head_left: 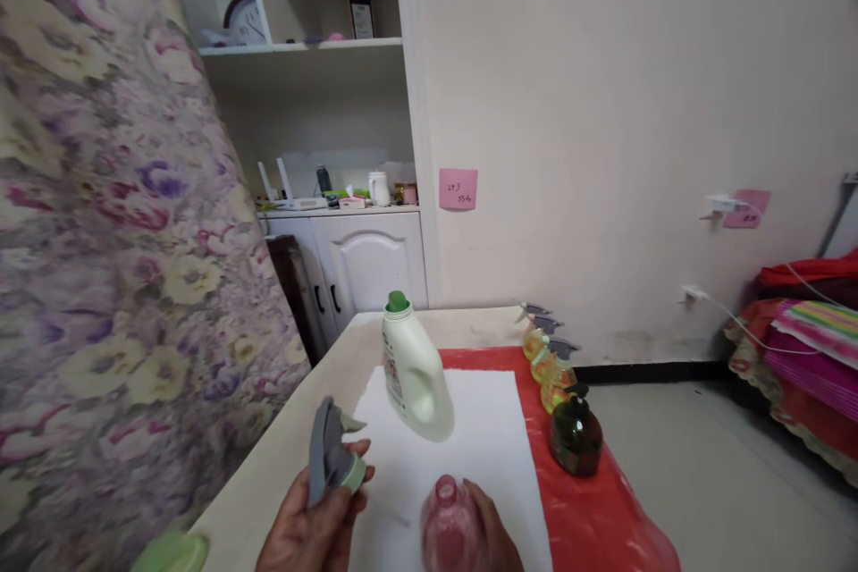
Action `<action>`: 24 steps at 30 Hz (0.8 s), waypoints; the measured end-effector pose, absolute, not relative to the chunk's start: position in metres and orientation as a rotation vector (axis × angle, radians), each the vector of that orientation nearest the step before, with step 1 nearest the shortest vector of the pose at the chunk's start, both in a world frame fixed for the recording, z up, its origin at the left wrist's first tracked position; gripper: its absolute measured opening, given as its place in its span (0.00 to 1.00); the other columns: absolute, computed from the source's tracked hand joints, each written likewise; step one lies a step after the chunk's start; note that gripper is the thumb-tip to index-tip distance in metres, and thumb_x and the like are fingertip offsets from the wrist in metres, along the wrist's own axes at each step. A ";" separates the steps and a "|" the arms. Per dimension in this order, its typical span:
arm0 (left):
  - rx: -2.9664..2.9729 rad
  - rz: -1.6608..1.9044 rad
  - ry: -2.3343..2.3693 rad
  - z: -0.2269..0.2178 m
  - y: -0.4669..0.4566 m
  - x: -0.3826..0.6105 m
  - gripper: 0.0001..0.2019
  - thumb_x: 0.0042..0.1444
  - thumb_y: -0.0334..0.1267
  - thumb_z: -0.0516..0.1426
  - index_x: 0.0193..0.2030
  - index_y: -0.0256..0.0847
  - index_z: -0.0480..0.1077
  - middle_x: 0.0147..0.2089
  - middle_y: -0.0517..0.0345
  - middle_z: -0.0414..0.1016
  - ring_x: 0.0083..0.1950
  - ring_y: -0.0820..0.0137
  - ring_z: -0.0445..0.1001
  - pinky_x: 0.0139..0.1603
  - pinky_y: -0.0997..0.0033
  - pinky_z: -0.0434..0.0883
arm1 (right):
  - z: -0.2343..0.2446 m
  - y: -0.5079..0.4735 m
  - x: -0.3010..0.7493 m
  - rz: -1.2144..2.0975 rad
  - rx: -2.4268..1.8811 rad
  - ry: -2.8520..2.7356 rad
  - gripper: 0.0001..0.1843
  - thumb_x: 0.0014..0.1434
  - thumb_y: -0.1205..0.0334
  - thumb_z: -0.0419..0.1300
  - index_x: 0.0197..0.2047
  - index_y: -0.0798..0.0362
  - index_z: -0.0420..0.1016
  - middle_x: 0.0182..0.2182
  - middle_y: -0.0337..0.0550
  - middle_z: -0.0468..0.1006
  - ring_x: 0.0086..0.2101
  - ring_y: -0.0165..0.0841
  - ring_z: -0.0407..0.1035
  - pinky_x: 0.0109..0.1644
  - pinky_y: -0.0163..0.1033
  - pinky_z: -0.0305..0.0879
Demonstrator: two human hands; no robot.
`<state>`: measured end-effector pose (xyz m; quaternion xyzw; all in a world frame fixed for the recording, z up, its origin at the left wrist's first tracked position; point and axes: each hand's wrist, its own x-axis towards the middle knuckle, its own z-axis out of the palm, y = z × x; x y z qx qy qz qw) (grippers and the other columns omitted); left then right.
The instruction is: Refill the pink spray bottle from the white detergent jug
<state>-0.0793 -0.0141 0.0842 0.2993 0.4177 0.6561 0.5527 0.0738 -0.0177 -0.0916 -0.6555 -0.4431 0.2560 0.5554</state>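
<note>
My left hand is closed around a grey spray trigger head with a pale green collar, held up off the table. A thin dip tube seems to run from it to the right. At the bottom middle, my right hand grips the side of a pink see-through bottle whose neck is uncapped. Beyond both hands a pale green jug stands on white paper. Its mouth is uncapped and shows a green spout.
Several spray bottles with yellow liquid line the right side on a red sheet. Nearer stands a dark green pump bottle. A light green cap-like object lies at lower left, by a floral curtain. A wall rises behind.
</note>
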 end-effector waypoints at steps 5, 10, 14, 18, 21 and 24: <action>0.827 1.620 0.923 0.107 -0.019 -0.042 0.26 0.36 0.45 0.73 0.45 0.47 0.76 0.45 0.63 0.80 0.38 0.73 0.75 0.38 0.83 0.74 | -0.090 -0.018 0.083 0.736 -1.520 -1.114 0.42 0.35 0.65 0.67 0.57 0.50 0.65 0.52 0.49 0.78 0.50 0.47 0.74 0.51 0.40 0.72; 0.953 1.594 0.928 0.096 -0.014 -0.020 0.23 0.41 0.44 0.71 0.45 0.43 0.76 0.48 0.57 0.80 0.41 0.71 0.76 0.39 0.80 0.74 | -0.091 -0.017 0.092 0.876 -1.464 -1.217 0.51 0.28 0.73 0.62 0.61 0.56 0.59 0.56 0.52 0.73 0.54 0.46 0.71 0.55 0.38 0.69; 0.963 1.561 0.968 0.084 -0.010 -0.021 0.23 0.42 0.45 0.70 0.46 0.42 0.75 0.47 0.56 0.80 0.41 0.70 0.76 0.41 0.80 0.73 | -0.084 -0.019 0.094 0.917 -1.481 -1.180 0.50 0.28 0.74 0.61 0.61 0.55 0.59 0.56 0.51 0.73 0.54 0.45 0.71 0.55 0.38 0.69; 1.011 1.547 0.988 0.082 -0.011 -0.026 0.23 0.45 0.47 0.69 0.47 0.43 0.73 0.47 0.57 0.80 0.42 0.70 0.76 0.42 0.80 0.73 | -0.081 -0.021 0.094 0.942 -1.437 -1.173 0.50 0.28 0.75 0.61 0.60 0.54 0.59 0.57 0.51 0.74 0.54 0.45 0.71 0.55 0.39 0.70; 1.123 1.491 1.024 0.075 -0.012 -0.027 0.21 0.47 0.46 0.68 0.47 0.44 0.73 0.47 0.58 0.80 0.45 0.69 0.76 0.44 0.80 0.72 | -0.083 -0.020 0.093 0.894 -1.423 -1.193 0.49 0.30 0.75 0.61 0.60 0.53 0.59 0.56 0.50 0.75 0.53 0.44 0.72 0.55 0.39 0.70; 1.213 1.384 1.021 0.056 -0.008 -0.026 0.20 0.48 0.45 0.67 0.48 0.45 0.72 0.50 0.57 0.79 0.51 0.64 0.75 0.50 0.74 0.72 | -0.084 -0.020 0.091 0.857 -1.457 -1.172 0.49 0.29 0.75 0.61 0.60 0.54 0.60 0.54 0.50 0.76 0.52 0.44 0.73 0.52 0.38 0.72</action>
